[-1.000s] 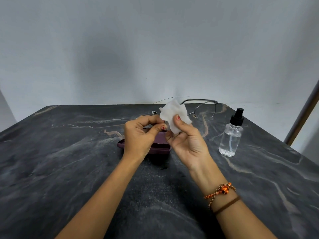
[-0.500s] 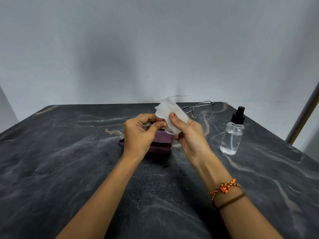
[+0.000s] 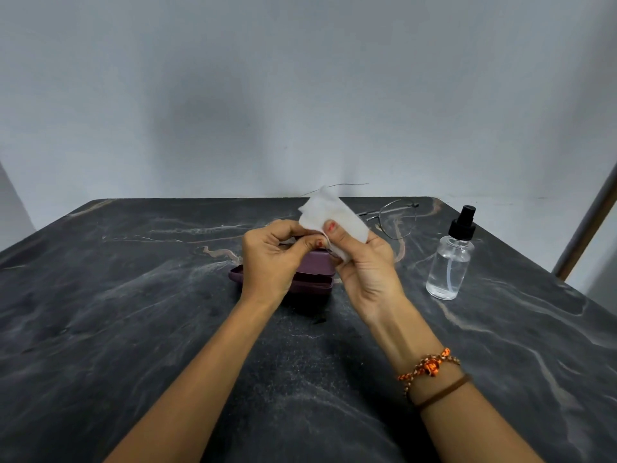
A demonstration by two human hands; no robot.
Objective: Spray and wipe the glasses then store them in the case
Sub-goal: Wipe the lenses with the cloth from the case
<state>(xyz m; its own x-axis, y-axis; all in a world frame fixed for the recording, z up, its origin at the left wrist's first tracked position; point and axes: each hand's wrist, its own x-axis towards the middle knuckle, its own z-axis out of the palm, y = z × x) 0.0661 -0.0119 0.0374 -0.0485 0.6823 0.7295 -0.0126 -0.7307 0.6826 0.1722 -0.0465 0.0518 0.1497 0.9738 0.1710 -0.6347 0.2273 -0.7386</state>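
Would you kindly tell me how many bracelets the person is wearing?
2, both on the right wrist: an orange beaded bracelet nearer the hand, and a plain brown band just behind it. The left forearm shows none.

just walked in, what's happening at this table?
A person is wiping a pair of glasses held up over the dark marble table. The right hand presses a white wipe around one lens while the left hand steadies the frame; the other lens sticks out to the right. The spray bottle stands upright on the table to the right, untouched. A maroon case sits on the table under the hands, glasses not yet in it.
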